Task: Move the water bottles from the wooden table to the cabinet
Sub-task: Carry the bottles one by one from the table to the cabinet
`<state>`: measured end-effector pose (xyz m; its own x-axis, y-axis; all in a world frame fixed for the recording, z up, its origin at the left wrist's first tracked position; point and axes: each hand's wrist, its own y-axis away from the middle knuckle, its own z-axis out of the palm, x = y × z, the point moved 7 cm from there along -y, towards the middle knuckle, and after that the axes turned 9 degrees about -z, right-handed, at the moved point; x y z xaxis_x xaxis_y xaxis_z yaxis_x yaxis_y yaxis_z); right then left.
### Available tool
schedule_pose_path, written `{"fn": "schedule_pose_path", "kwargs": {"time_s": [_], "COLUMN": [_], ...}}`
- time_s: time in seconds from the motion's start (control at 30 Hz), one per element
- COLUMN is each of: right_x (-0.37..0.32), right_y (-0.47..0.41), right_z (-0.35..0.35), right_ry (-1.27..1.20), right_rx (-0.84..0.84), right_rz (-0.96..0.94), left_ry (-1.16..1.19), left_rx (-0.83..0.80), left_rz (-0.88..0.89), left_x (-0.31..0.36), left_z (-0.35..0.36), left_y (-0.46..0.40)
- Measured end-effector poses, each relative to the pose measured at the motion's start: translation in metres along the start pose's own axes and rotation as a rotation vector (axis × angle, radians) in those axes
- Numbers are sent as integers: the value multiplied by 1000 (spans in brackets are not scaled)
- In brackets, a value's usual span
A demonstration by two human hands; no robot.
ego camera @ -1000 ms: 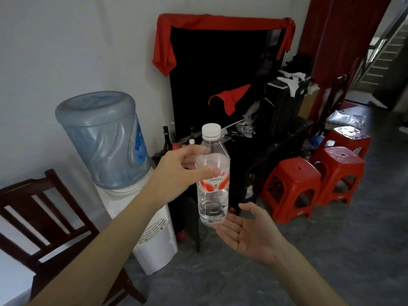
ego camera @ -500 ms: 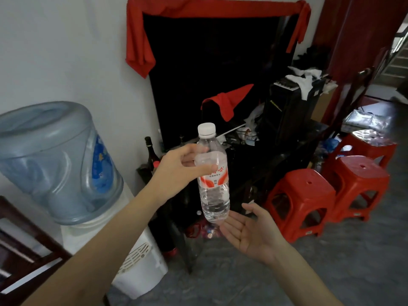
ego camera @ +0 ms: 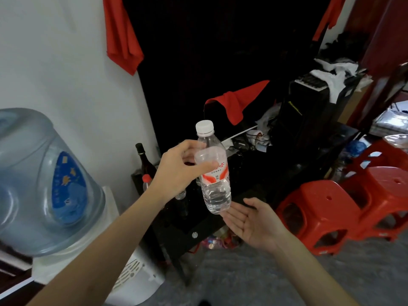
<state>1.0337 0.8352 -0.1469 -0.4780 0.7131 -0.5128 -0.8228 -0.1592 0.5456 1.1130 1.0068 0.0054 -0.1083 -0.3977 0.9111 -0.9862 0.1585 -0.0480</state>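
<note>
Mid-carry, the left hand (ego camera: 176,171) gripped the clear, white-capped plastic water bottle (ego camera: 214,171); the right hand (ego camera: 254,224) lay open-palmed at its five o'clock, and setting it upright on the black cabinet (ego camera: 254,191) came next.

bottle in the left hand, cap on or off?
On. The white cap sits atop the water bottle, which the left hand grips near the shoulder.

water bottle (ego camera: 215,173) | red-and-white label | Chinese print, too blurred to read; no other text legible
</note>
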Motion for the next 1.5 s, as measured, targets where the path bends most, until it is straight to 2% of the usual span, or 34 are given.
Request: {"fn": "schedule_pose_path", "kwargs": {"time_s": [0.33, 0.57, 0.77, 1.1, 1.5], "right_x": [-49, -45, -24, 0, 14], "right_y": [-115, -186, -243, -315, -328], "right_z": [9, -10, -46, -108, -138], "right_ry": [73, 38, 14, 92, 185], "right_rx": [155, 270, 370, 473, 452], "right_rz": [39, 108, 196, 290, 314], "left_ry": [-48, -48, -49, -65, -84], "left_rx": [-78, -111, -172, -175, -156], "left_rz": [47, -25, -122, -244, -260], "left_x": [-45, -109, -176, -268, -300], "left_z": [16, 34, 67, 120, 149], "left_y": [-121, -172, -186, -191, -180]}}
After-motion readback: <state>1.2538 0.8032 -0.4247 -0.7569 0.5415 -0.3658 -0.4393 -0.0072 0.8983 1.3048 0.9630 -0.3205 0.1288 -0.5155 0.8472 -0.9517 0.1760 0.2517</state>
